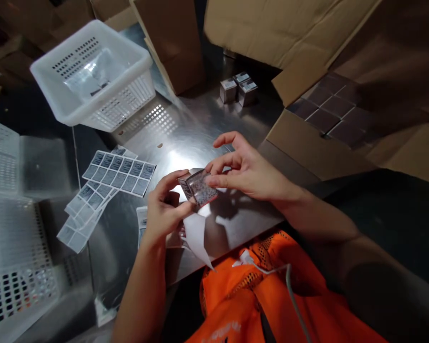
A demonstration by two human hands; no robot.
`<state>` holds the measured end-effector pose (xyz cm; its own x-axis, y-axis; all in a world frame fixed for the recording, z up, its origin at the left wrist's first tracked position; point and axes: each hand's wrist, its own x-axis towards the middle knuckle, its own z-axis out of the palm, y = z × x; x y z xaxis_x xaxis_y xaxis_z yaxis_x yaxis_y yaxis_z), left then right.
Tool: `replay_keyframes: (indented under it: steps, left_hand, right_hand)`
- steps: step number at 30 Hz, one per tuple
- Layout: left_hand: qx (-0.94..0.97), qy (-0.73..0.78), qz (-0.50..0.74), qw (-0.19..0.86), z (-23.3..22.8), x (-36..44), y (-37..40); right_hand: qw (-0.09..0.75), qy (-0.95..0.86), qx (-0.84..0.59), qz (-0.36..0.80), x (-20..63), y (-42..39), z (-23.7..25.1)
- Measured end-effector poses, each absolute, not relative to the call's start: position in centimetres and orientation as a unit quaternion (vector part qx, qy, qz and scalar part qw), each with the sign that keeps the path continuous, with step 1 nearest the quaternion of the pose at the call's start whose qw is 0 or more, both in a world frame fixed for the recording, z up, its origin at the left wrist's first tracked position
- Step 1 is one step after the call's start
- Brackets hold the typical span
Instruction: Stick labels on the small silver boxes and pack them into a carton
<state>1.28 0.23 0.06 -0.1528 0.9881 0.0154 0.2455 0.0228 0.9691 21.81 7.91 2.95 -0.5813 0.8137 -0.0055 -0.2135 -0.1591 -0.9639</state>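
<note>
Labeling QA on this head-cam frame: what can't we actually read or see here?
- Small box, head view: print too small and blurred; both hands' fingers cover its edges.
- Label sheets: text too small to read.
- White basket: contents blurred by glare.
- Open carton: boxes inside in shadow, partly hidden by the flap.
- Left hand: palm side hidden; white strip origin unclear.
- Right hand: fingertip contact hidden.

The box [197, 186] sits mid-surface [186, 138], between both hands. Left of it – label sheets [119, 172]; behind those, the basket [93, 76]. Three boxes [239, 88] stand far behind – a carton [318, 138] lies right.
</note>
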Motion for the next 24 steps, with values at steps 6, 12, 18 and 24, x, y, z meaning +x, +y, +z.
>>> replay_keyframes:
  steps: [6,12,18,24]
  left_hand:
    - [0.523,0.595,0.467,0.393,0.45,1.70,0.21]
    - [0.519,0.596,0.468,0.395,0.49,1.73,0.18]
    - [0.518,0.597,0.469,0.395,0.50,1.77,0.12]
    - [0.525,0.596,0.464,0.392,0.35,1.61,0.12]
  right_hand:
    - [0.371,-0.544,-0.282,0.698,21.82,7.93,2.78]
    - [0.370,-0.545,-0.283,0.697,21.78,7.91,2.79]
    - [0.371,-0.539,-0.273,0.705,21.87,7.89,2.79]
    - [0.363,-0.541,-0.277,0.706,21.87,7.98,2.75]
